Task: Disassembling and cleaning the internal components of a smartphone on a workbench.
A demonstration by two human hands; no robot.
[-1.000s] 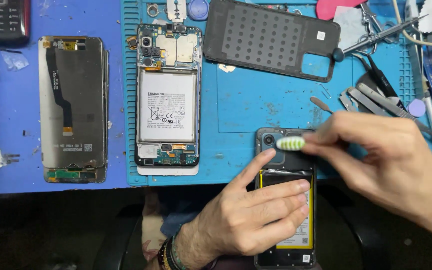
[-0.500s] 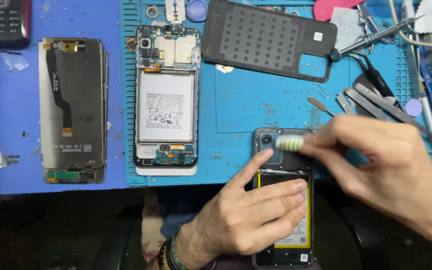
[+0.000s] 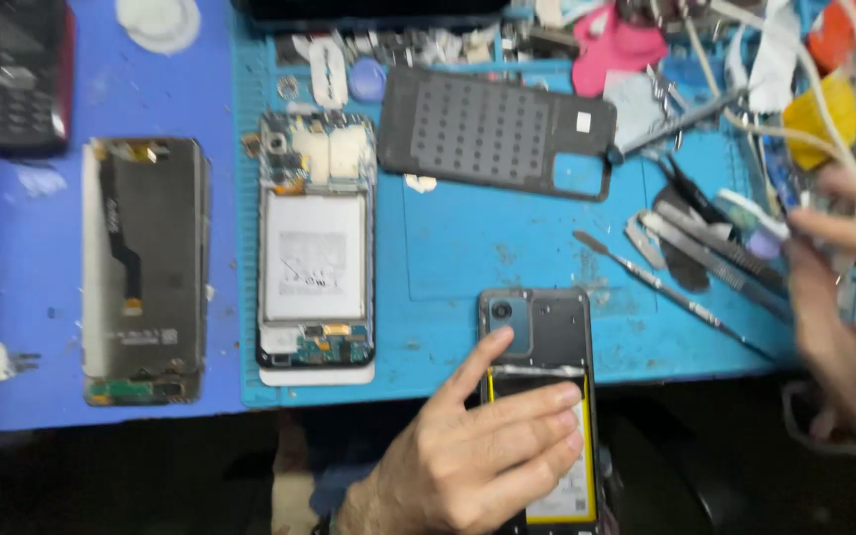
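Observation:
My left hand [image 3: 478, 456] lies flat across an open phone [image 3: 537, 327] at the mat's front edge, with the fingers over its yellow-edged battery and the index finger pointing at the camera module. My right hand [image 3: 849, 297] is blurred at the far right, over the metal tools. A small brush [image 3: 750, 213] with a pale head sticks out from its fingertips. A dark back cover [image 3: 497, 129] lies at the back of the mat.
A second opened phone [image 3: 314, 258] with a white battery lies on the blue mat [image 3: 468, 248]. To its left, off the mat, is a detached screen [image 3: 146, 267]. Tweezers and a spudger [image 3: 666, 282] lie at the right, an old keypad phone [image 3: 22, 79] at the far left.
My right hand has left the open phone's camera area and swung right with the brush, out to the tools. My left hand stays on the phone.

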